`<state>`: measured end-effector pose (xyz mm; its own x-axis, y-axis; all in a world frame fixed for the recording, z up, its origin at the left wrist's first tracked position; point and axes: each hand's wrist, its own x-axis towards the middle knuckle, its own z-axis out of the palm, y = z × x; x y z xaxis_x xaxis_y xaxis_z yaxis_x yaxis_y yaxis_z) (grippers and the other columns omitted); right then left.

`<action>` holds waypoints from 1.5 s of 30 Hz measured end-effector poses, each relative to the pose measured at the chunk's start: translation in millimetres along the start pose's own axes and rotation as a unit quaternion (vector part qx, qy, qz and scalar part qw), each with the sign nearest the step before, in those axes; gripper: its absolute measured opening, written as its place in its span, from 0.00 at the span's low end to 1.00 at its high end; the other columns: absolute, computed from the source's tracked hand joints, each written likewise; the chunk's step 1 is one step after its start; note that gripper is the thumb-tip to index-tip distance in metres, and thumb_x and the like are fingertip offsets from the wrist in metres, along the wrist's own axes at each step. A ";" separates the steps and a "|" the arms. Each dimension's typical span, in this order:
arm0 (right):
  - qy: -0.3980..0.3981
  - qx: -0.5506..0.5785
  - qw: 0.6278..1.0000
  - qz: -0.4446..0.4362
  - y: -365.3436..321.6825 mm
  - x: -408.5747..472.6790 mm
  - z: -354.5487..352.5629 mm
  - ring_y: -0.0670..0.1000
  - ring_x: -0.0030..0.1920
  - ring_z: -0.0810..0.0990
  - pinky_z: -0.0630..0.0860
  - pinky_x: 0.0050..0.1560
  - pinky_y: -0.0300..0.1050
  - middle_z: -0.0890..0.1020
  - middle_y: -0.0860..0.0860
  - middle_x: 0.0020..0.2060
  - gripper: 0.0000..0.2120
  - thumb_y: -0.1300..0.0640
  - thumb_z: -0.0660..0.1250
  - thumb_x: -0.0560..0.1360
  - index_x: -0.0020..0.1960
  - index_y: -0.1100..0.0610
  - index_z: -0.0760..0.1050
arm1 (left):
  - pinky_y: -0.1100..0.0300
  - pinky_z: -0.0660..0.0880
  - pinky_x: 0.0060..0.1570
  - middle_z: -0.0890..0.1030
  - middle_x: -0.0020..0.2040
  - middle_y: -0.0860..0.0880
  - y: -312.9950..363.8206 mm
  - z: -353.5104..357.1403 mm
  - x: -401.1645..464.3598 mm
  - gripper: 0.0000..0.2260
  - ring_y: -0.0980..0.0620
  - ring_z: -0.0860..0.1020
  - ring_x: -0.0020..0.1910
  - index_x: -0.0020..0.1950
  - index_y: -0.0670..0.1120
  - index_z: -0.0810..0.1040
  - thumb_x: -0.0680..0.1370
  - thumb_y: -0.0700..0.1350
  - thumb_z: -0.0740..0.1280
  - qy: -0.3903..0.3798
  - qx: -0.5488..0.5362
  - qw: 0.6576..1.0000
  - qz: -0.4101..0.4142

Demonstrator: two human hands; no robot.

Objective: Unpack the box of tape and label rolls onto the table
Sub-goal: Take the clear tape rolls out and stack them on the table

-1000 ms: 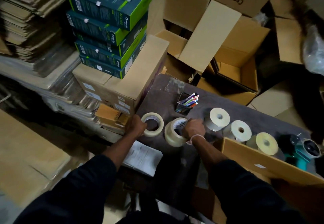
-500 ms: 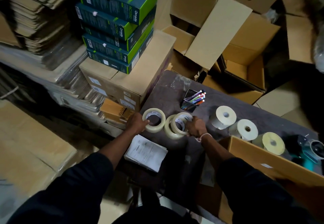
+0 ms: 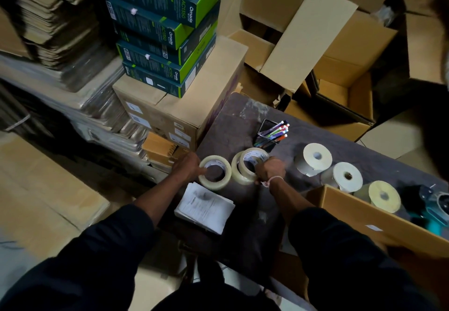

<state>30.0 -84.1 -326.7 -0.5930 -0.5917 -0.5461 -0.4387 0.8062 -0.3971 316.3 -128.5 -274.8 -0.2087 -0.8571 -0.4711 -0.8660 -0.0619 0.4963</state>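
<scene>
My left hand (image 3: 188, 168) holds one tape roll (image 3: 215, 172); my right hand (image 3: 270, 169) grips two more (image 3: 245, 167). Three label rolls (image 3: 315, 158) are out on the table (image 3: 233, 121). I can't see what's left in the box (image 3: 364, 216).

Open cardboard cartons (image 3: 315, 43) are crowding the dim storeroom behind a dark worktable (image 3: 233, 126), flattened cardboard stacks (image 3: 48, 31) are lining the left side, and green-and-teal product boxes (image 3: 165, 36) are sitting on a sealed carton (image 3: 194, 101).

Both arms reach forward in dark sleeves pushed up to the forearms. The left hand (image 3: 188, 167) lies knuckles up, its fingers curled over the rim of a tape roll (image 3: 215, 172). The right hand (image 3: 271, 170), a pale band at its wrist, grips two tilted tape rolls (image 3: 246, 168).
</scene>
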 end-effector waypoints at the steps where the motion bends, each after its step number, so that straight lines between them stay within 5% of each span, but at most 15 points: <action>1: 0.003 -0.002 1.000 -0.003 -11.6 -18.3 -7.2 0.61 0.48 0.86 0.84 0.49 0.56 0.86 0.57 0.48 0.29 0.37 0.69 0.62 0.52 0.59 0.81 | 0.56 0.69 0.31 0.74 0.26 0.44 -1.4 0.6 -0.4 0.20 0.46 0.75 0.28 0.24 0.45 0.71 0.69 0.52 0.75 -0.010 0.009 1.000 0.019; 4: -0.011 -0.050 0.998 -0.039 -50.0 -81.4 -38.7 0.60 0.57 0.83 0.79 0.54 0.48 0.84 0.59 0.54 0.20 0.48 0.68 0.74 0.56 0.63 0.79 | 0.57 0.67 0.31 0.73 0.25 0.47 -2.6 3.3 -3.8 0.19 0.48 0.72 0.27 0.26 0.42 0.73 0.69 0.52 0.73 -0.031 0.029 0.998 0.053; 8: -0.047 -0.023 0.997 -0.056 -57.1 -68.4 -37.1 0.50 0.49 0.85 0.79 0.38 0.33 0.85 0.55 0.47 0.18 0.48 0.67 0.78 0.52 0.63 0.79 | 0.52 0.71 0.29 0.77 0.26 0.42 -9.4 5.3 -4.0 0.19 0.49 0.73 0.25 0.29 0.41 0.76 0.67 0.57 0.71 -0.039 0.001 0.996 0.085; 11: -0.034 0.018 0.997 -0.070 -60.2 -73.3 -39.0 0.59 0.51 0.85 0.83 0.51 0.51 0.85 0.58 0.53 0.23 0.44 0.66 0.77 0.58 0.63 0.78 | 0.55 0.69 0.29 0.76 0.25 0.46 -16.9 5.0 -5.7 0.21 0.52 0.72 0.25 0.31 0.42 0.76 0.67 0.61 0.72 -0.039 -0.035 0.992 0.115; 13: 0.031 0.012 0.996 -0.087 -62.4 -87.4 -46.1 0.64 0.57 0.81 0.78 0.57 0.51 0.81 0.62 0.58 0.19 0.50 0.63 0.80 0.64 0.63 0.73 | 0.58 0.67 0.31 0.75 0.25 0.50 -18.4 4.6 -6.9 0.21 0.54 0.72 0.25 0.31 0.43 0.76 0.69 0.60 0.73 -0.041 -0.046 0.990 0.125; 18: -0.024 0.020 0.981 -0.194 -66.4 -111.7 -47.2 0.61 0.33 0.85 0.83 0.31 0.55 0.85 0.61 0.36 0.13 0.50 0.64 0.79 0.51 0.61 0.76 | 0.61 0.67 0.31 0.77 0.27 0.50 -15.7 4.9 -13.7 0.16 0.59 0.73 0.26 0.30 0.50 0.78 0.73 0.56 0.74 -0.063 -0.067 0.988 0.121; 23: -0.042 -0.126 0.965 -0.227 -60.4 -86.1 -19.6 0.62 0.44 0.86 0.84 0.47 0.56 0.86 0.61 0.44 0.17 0.48 0.65 0.74 0.55 0.58 0.81 | 0.58 0.70 0.35 0.80 0.32 0.44 -7.5 11.3 -16.6 0.19 0.51 0.76 0.31 0.39 0.39 0.79 0.76 0.55 0.67 -0.083 -0.074 0.989 0.096; 27: -0.063 -0.075 0.973 -0.211 -50.7 -87.0 -20.1 0.63 0.40 0.86 0.84 0.41 0.57 0.85 0.60 0.40 0.20 0.42 0.63 0.73 0.49 0.59 0.79 | 0.58 0.71 0.34 0.84 0.37 0.39 -3.0 7.7 -20.0 0.17 0.49 0.78 0.32 0.39 0.37 0.80 0.79 0.50 0.66 -0.082 -0.076 0.989 0.093; 31: -0.052 -0.067 0.970 -0.227 -60.4 -118.8 -47.2 0.63 0.45 0.85 0.82 0.50 0.51 0.86 0.62 0.42 0.17 0.48 0.65 0.79 0.50 0.63 0.81 | 0.58 0.72 0.35 0.85 0.36 0.42 -1.3 7.6 -22.0 0.14 0.49 0.80 0.33 0.39 0.40 0.82 0.75 0.49 0.65 -0.090 -0.060 0.989 0.097; 34: -0.102 -0.019 0.977 -0.187 -55.1 -116.3 -50.6 0.60 0.35 0.86 0.85 0.42 0.59 0.86 0.61 0.34 0.16 0.49 0.66 0.77 0.43 0.62 0.78 | 0.60 0.73 0.37 0.85 0.35 0.43 1.3 11.8 -23.9 0.11 0.51 0.81 0.33 0.39 0.40 0.83 0.78 0.44 0.68 -0.091 -0.057 0.990 0.092; 37: -0.114 0.013 0.979 -0.167 -55.1 -125.1 -59.9 0.59 0.35 0.87 0.85 0.38 0.55 0.86 0.61 0.38 0.05 0.58 0.64 0.78 0.45 0.58 0.76 | 0.59 0.72 0.36 0.84 0.32 0.47 4.8 10.9 -29.0 0.13 0.52 0.79 0.31 0.37 0.39 0.81 0.78 0.46 0.68 -0.088 -0.050 0.991 0.093; 41: -0.117 0.020 0.977 -0.176 -50.1 -132.6 -72.3 0.58 0.27 0.83 0.84 0.36 0.55 0.84 0.58 0.32 0.08 0.64 0.62 0.76 0.41 0.60 0.77 | 0.53 0.71 0.36 0.79 0.34 0.47 18.0 5.6 -37.3 0.13 0.47 0.80 0.37 0.36 0.41 0.75 0.75 0.50 0.65 -0.018 0.013 0.995 0.096; 45: -0.084 -0.026 0.976 -0.199 -44.0 -132.5 -93.0 0.56 0.39 0.86 0.84 0.44 0.47 0.87 0.59 0.42 0.06 0.61 0.65 0.73 0.46 0.59 0.81 | 0.50 0.76 0.47 0.83 0.52 0.39 53.5 -2.3 -49.7 0.09 0.39 0.81 0.52 0.53 0.41 0.79 0.81 0.44 0.63 0.111 0.005 0.988 0.103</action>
<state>65.1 -41.6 -168.2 -0.2510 -0.8452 -0.4718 -0.6485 0.5087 -0.5663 281.4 -90.4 -223.2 -0.2767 -0.9422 -0.1890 -0.8205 0.1292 0.5569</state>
